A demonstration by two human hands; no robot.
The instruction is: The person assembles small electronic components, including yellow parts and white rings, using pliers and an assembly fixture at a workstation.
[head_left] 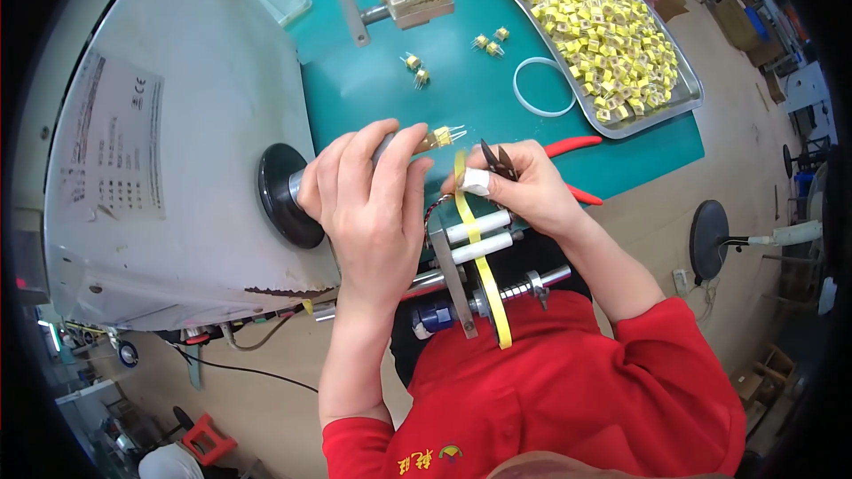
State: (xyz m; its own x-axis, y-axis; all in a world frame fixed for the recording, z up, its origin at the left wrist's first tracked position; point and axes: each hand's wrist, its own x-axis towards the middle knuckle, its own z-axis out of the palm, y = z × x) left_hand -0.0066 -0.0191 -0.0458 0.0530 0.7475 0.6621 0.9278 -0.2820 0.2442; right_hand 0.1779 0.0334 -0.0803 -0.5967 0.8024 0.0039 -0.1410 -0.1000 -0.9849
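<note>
My left hand (368, 200) curls round the machine's spindle (295, 184). Its fingertips close at the base of a small yellow-taped coil (442, 137), whose metal pins point right. Across from it, my right hand (524, 186) pinches the free end of a yellow tape (470, 222). White wrapping covers one of its fingertips. The same hand also carries snips with dark blades and red handles (572, 145), the blades pointing up beside the coil. Downward from my fingers, the tape passes over two white rollers (482, 247) towards a holder near my waist.
A metal tray (635, 129) heaped with yellow coils stands at the far right of the green mat (355, 93). Several loose coils (422, 78) and a pale ring (544, 112) lie on the mat. On the left is a large white machine (204, 177) with a black round knob (291, 196).
</note>
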